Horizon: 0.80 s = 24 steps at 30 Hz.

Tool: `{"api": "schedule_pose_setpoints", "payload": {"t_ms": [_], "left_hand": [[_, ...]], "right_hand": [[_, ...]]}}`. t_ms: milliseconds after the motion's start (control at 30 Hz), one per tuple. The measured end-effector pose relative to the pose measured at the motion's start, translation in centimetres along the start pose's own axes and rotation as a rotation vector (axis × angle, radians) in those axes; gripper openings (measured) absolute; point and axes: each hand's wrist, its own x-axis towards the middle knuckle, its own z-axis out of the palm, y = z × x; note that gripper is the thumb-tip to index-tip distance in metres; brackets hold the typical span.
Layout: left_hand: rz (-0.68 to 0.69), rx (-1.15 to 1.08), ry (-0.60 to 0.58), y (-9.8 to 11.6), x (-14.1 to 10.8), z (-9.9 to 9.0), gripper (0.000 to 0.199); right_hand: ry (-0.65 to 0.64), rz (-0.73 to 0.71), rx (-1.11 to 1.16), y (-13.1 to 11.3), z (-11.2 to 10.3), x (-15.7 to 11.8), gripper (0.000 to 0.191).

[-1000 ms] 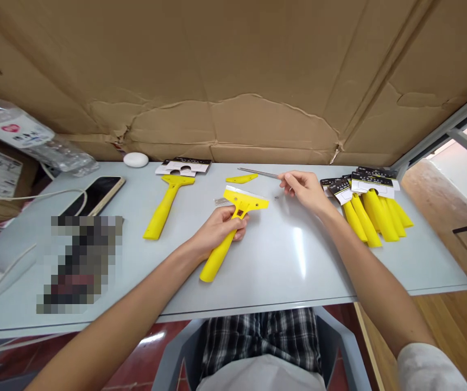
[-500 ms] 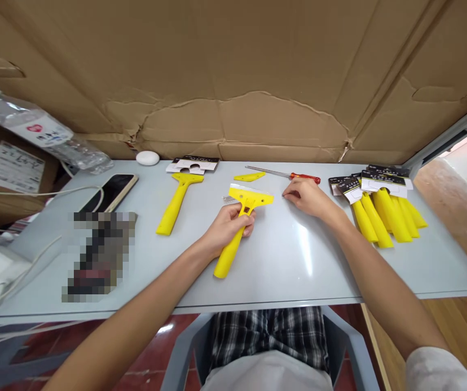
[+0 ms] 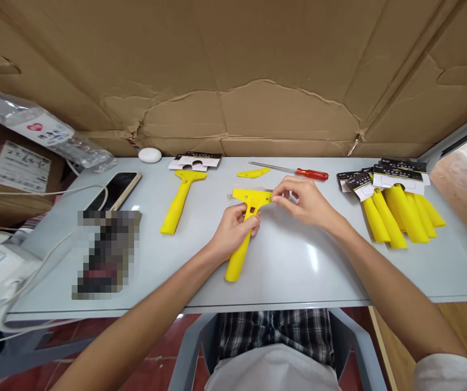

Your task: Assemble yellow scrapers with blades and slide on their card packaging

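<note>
My left hand (image 3: 237, 228) is closed around the upper handle of a yellow scraper (image 3: 239, 259), whose wide head points away from me. A thin metal blade shows along the head's far edge. At the head's right end, the thumb and fingertips of my right hand (image 3: 304, 200) are pinched beside a small hole. Whatever they hold is too small to make out. Just beyond the head lies a loose yellow cover piece (image 3: 253, 173), with a red-handled screwdriver (image 3: 311, 174) behind and to its right. A second yellow scraper (image 3: 176, 209) rests to the left.
Several yellow scrapers with card tags (image 3: 408, 217) lie in a pile on the right. Cards (image 3: 196, 161) and a white oval object (image 3: 150, 155) sit at the back. A phone (image 3: 113, 191), cables and a plastic bottle (image 3: 44, 127) are left. Cardboard (image 3: 290, 114) stands behind the table.
My right hand has moved left from the table near the screwdriver to the right end of the scraper head. My left hand keeps its hold on the scraper. The view has shifted slightly.
</note>
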Motion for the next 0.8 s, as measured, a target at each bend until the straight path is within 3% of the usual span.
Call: {"api": "schedule_pose_setpoints", "payload": {"t_ms": [600, 700, 800], "left_hand": [[0.049, 0.083, 0.003, -0.5, -0.1, 0.1, 0.013], [0.034, 0.032, 0.004, -0.4, -0.1, 0.1, 0.014], [0.023, -0.008, 0.019, -0.2, 0.0, 0.1, 0.016]], "right_hand": [[0.032, 0.118, -0.049, -0.6, 2.0, 0.0, 0.01], [0.046, 0.072, -0.069, 0.0, 0.3, 0.2, 0.015], [0.237, 0.071, -0.233, 2.2, -2.9, 0.3, 0.021]]}}
